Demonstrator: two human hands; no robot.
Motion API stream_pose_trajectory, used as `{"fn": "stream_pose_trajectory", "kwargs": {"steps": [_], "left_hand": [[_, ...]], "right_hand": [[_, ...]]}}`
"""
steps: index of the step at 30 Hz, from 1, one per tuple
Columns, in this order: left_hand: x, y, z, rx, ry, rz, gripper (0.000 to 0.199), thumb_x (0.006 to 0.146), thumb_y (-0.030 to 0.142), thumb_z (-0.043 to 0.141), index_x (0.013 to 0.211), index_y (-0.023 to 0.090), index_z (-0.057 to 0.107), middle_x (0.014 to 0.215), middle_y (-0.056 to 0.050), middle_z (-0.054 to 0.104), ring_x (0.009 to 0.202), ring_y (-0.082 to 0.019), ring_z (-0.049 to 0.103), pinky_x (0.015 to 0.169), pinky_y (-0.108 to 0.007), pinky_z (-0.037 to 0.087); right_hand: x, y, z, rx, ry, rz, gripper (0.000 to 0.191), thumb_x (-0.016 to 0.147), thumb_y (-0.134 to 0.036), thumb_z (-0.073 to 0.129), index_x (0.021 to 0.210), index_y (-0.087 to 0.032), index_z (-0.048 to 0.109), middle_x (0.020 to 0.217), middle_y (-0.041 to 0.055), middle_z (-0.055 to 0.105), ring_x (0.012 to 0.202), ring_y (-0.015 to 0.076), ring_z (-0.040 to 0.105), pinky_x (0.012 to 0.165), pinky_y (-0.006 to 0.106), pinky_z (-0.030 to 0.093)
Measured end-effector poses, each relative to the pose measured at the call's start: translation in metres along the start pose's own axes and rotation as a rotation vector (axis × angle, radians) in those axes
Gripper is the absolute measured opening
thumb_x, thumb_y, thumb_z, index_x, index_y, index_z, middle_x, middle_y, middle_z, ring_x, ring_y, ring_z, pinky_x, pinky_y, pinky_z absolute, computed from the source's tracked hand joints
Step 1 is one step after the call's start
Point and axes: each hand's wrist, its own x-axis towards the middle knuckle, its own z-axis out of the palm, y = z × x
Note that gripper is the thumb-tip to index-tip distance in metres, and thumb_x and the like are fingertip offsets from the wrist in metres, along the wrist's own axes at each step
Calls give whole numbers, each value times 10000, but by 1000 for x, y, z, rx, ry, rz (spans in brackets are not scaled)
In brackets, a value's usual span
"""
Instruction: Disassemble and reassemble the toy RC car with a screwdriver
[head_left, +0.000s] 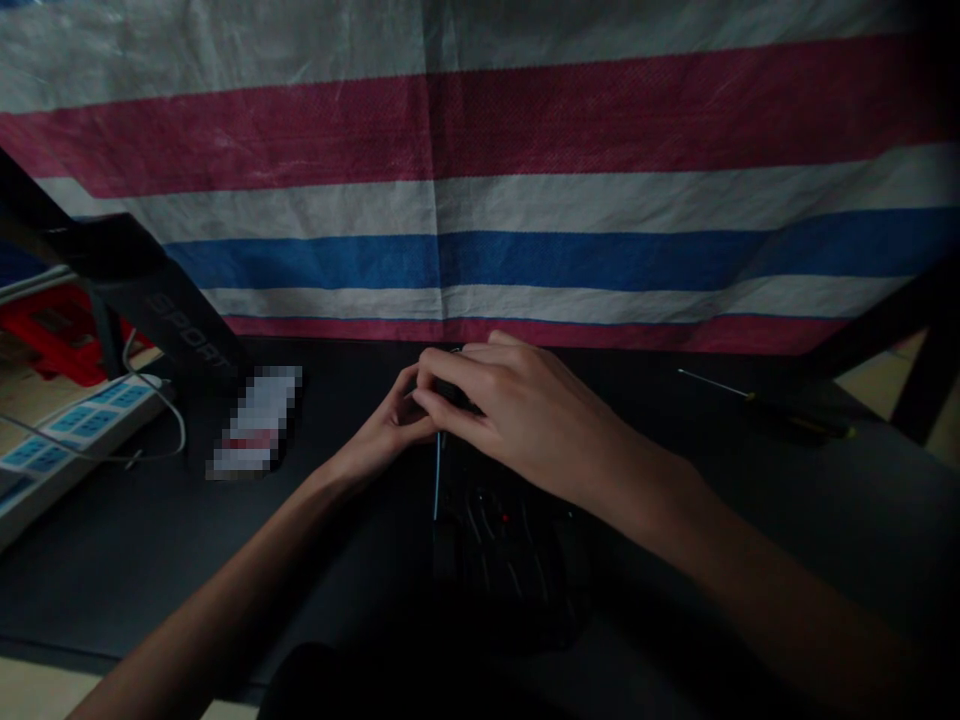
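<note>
A dark black device with wavy ridges on top and a small red spot lies on the black bench in front of me. A thin pale-blue line runs along its left edge. My left hand is closed at the far left corner of the device, thumb and fingers pinched against it. Over the far end arches my right hand, its fingers bent and closed close to the left fingertips. What lies under the right fingers is hidden by the hand and the dim light.
On the right lies a screwdriver. A blurred-out pale item, a white power strip with a cable and a dark post marked SPORT are at left. A red object stands beyond. Striped sheeting hangs behind the bench.
</note>
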Motion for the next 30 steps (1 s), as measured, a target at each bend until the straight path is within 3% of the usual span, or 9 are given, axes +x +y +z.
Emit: {"fn": "stream_pose_trajectory", "kwargs": {"steps": [5,9,14,18,23,27,30], "left_hand": [[0,1,1,20,36,7,677,829,286,809,1438,288,511,1166,-54,698,1110,-290,657,967,-429,526],[-1,1,2,-5,15,-9,703,839,266,808,1458,274,474,1239,-97,694,1145,-306,662,972,-442,531],[-1,4,3,39,62,-8,534,832,252,810,1306,257,564,1222,-60,687,1152,-306,656,970,-430,538],[0,3,1,52,19,-17,593,862,264,788,1385,263,511,1279,-82,680,1187,-306,648,987,-423,528],[1,0,-1,44,48,5,551,845,288,803,1334,245,552,1272,-90,680,1186,-316,643,988,-441,529],[1,1,1,5,17,-25,667,853,297,806,1432,268,475,1257,-98,688,1176,-312,652,1007,-459,523],[0,3,2,22,17,-19,638,833,302,829,1378,257,502,1215,-79,695,1188,-309,643,1026,-459,513]], "right_hand": [[-1,-3,1,46,-7,36,259,987,-239,566,1236,-175,594,1093,86,708,1037,235,624,994,403,432],[-1,-1,2,6,-9,124,213,1053,-317,493,1137,-186,638,959,75,714,906,230,637,854,381,468],[0,0,0,40,19,12,137,975,-197,551,1088,-197,629,1057,62,706,1021,223,609,990,395,425],[-1,-2,0,-64,24,73,182,1046,-295,488,1043,-203,646,919,56,697,881,218,604,889,391,437],[-1,0,0,19,18,18,141,962,-199,574,1097,-196,613,1029,57,701,1002,220,602,956,377,420],[0,3,2,-52,30,104,162,1031,-266,495,1006,-208,644,832,33,685,773,201,577,823,380,420],[1,3,3,18,48,49,133,1007,-200,497,1035,-190,626,930,53,695,864,209,595,860,376,414]]}}
